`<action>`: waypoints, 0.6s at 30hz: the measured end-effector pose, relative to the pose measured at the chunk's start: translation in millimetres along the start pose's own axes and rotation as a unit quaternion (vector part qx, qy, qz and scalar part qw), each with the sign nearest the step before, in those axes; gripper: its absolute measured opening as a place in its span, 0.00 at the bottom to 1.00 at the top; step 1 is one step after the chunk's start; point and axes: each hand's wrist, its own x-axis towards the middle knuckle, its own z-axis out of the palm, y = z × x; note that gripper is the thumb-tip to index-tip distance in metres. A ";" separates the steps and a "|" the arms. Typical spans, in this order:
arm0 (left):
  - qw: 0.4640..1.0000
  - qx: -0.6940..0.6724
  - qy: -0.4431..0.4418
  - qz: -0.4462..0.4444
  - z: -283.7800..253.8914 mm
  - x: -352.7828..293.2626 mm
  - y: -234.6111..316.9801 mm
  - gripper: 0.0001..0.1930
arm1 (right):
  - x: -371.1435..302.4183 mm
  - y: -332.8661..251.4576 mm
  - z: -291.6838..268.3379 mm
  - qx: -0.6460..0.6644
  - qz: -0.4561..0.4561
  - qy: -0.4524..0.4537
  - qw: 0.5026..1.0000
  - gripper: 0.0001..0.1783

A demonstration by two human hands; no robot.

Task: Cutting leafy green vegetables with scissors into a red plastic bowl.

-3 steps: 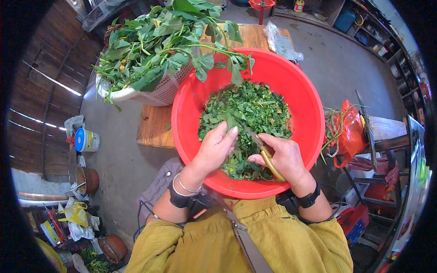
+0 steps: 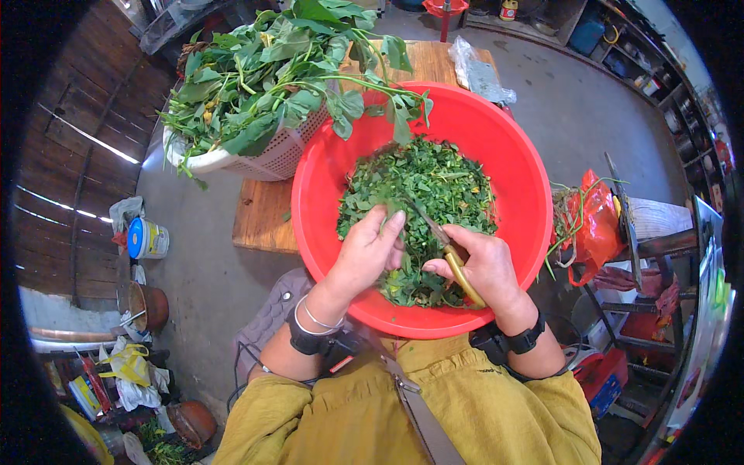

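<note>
Over the big red basin (image 2: 521,167) my two hands work close together. The fingers of my left hand (image 2: 364,252) are curled round a small bit of leafy greens (image 2: 390,200), blurred at the fingertips. My right hand (image 2: 484,267) grips scissors (image 2: 456,270) with gold-coloured handles. Their dark blades point up and left, with the tips just right of my left fingertips. Below both hands, chopped green leaves (image 2: 438,174) cover the basin's bottom. The right-hand fingers inside the handles are partly hidden.
A pale plastic basket (image 2: 267,159) heaped with leafy stems (image 2: 256,93) stands at the far left, its stems overhanging the basin. Under both is a wooden table (image 2: 263,221). A clear plastic bag (image 2: 477,71) lies behind; a red bag (image 2: 597,225) hangs at right.
The leaf at my left fingertips shows less, and my left thumb and forefinger have shifted slightly. The scissors' handles have moved slightly; the basin and basket stay put.
</note>
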 end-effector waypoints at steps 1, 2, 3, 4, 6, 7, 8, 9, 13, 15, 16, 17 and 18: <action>1.000 0.000 0.000 0.000 -0.9 1.0 -1.3 0.08 | 0.1 1.1 0.1 0.010 0.005 0.013 1.000 0.30; 0.999 0.018 0.016 0.022 -2.5 2.5 -3.1 0.08 | -0.1 2.5 1.0 0.010 0.005 0.013 1.000 0.30; 0.998 0.036 0.033 0.043 -3.3 3.0 -3.7 0.08 | -0.4 4.2 2.2 0.004 -0.015 0.036 0.999 0.31; 0.998 0.036 0.032 0.043 -2.4 3.6 -3.9 0.08 | 0.0 6.2 3.5 -0.002 -0.032 0.058 0.998 0.31; 0.996 -0.006 0.057 0.065 0.5 4.2 -4.0 0.08 | 3.9 8.7 3.5 -0.014 -0.053 0.042 0.998 0.32; 0.996 -0.005 0.058 0.065 -0.1 3.6 -4.9 0.08 | 4.8 8.9 3.1 -0.024 -0.076 0.026 0.996 0.34; 0.997 -0.029 0.057 0.050 -1.5 3.2 -6.9 0.09 | 4.1 8.8 3.2 -0.024 -0.076 0.026 0.996 0.34; 0.996 -0.053 0.056 0.035 -3.2 2.8 -8.3 0.09 | 2.9 8.8 3.5 -0.024 -0.080 0.018 0.996 0.35; 0.997 0.081 -0.016 0.001 -10.1 4.2 -7.8 0.08 | 1.9 10.8 6.1 -0.051 -0.117 0.031 0.991 0.38; 0.987 0.134 -0.007 0.086 -3.5 3.8 -8.1 0.08 | 2.0 10.2 6.3 -0.050 -0.112 0.021 0.992 0.38; 0.987 0.134 -0.007 0.086 -3.4 3.8 -8.4 0.08 | 1.9 10.1 6.0 -0.050 -0.107 0.013 0.993 0.39; 0.985 0.147 -0.010 0.085 -3.5 3.8 -8.6 0.09 | 1.7 9.8 5.7 -0.050 -0.106 0.014 0.993 0.39; 0.984 0.160 -0.013 0.084 -3.7 3.9 -8.7 0.10 | 1.4 9.5 5.1 -0.068 -0.113 0.025 0.991 0.38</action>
